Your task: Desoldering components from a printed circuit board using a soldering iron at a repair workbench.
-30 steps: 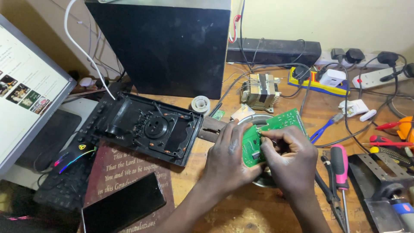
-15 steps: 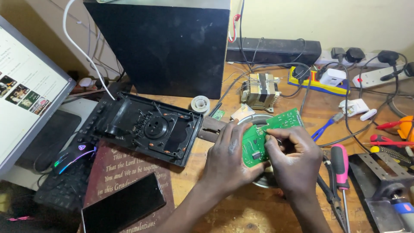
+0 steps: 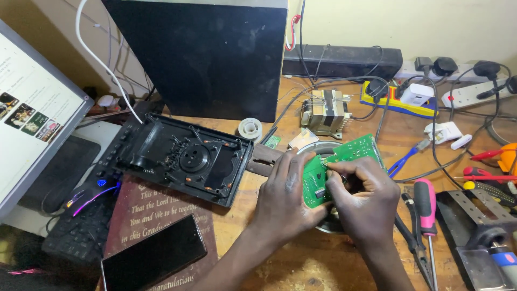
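A green circuit board [image 3: 350, 153] is held over a round metal speaker part [image 3: 323, 223] on the wooden bench [image 3: 280, 258]. My left hand [image 3: 285, 196] grips the board's left edge from below. My right hand [image 3: 363, 196] pinches at the board's middle with fingertips closed on it; whether a small part sits between the fingers is hidden. A black plastic panel [image 3: 183, 159] lies face down to the left of my hands.
A large black speaker box [image 3: 199, 54] stands at the back. A transformer [image 3: 325, 113], solder roll [image 3: 250, 128], power strips [image 3: 463, 91], pink-handled screwdriver [image 3: 425, 207], blue pliers [image 3: 406, 157], a metal vise [image 3: 479, 237], a phone [image 3: 153, 258], keyboard [image 3: 81, 231] and monitor [image 3: 27, 118] surround the work.
Both hands stay on the green board. My right fingers have shifted slightly along the board's surface; nothing else has moved.
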